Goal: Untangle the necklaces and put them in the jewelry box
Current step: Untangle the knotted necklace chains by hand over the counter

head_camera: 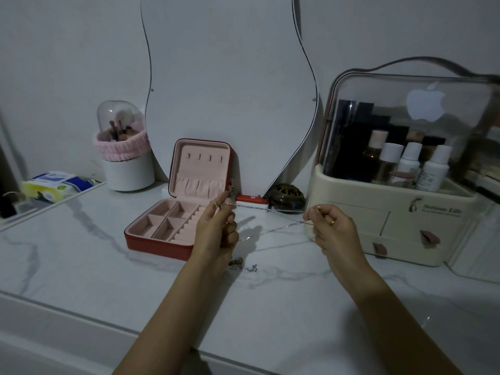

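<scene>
A red jewelry box with a pink lining stands open on the marble table, its lid upright and its compartments bare. My left hand is raised just right of the box, pinching a thin chain at its fingertips. My right hand pinches the other end of a silver necklace, which is stretched between both hands above the table. More chain hangs from my left hand, and a tangled bit with a clasp lies on the table below it.
A wavy mirror leans on the wall behind the box. A cream cosmetics organiser stands right, a brush holder and tissue packs left. A dark round holder and a small red case sit behind my hands.
</scene>
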